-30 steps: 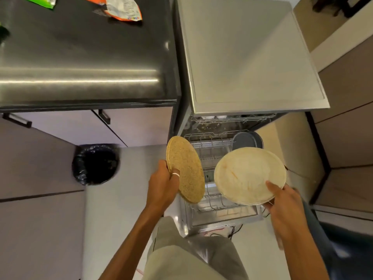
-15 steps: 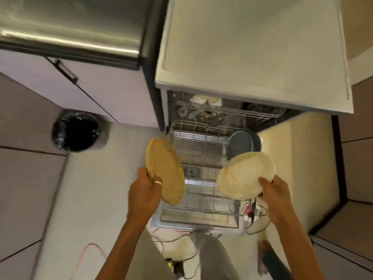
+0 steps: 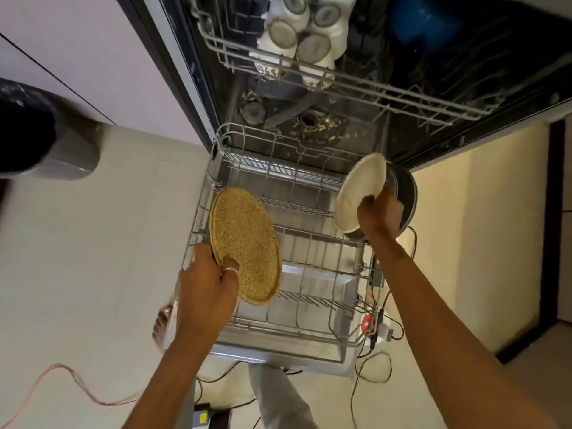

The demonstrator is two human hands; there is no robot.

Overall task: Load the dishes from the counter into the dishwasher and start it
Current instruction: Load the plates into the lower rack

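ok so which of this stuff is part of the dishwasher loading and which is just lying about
Job: speckled plate in left hand, cream plate in right hand, lower rack, dark pan, cups in upper rack.
Lying about: black bin, floor cables, pink wire.

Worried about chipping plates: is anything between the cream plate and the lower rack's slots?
A dark pan stands on edge at the lower rack's right side, close beside the cream plate in the right hand. Nothing else visible blocks the slots.

Home kitchen. Open dishwasher point(image 3: 309, 125): wire lower rack point(image 3: 294, 174) beneath the fingers point(image 3: 229, 267), cups point(image 3: 312, 48) in upper rack point(image 3: 371, 85) beyond them. Cabinet fronts point(image 3: 77, 41), lined bin point(image 3: 37, 134) to their left.
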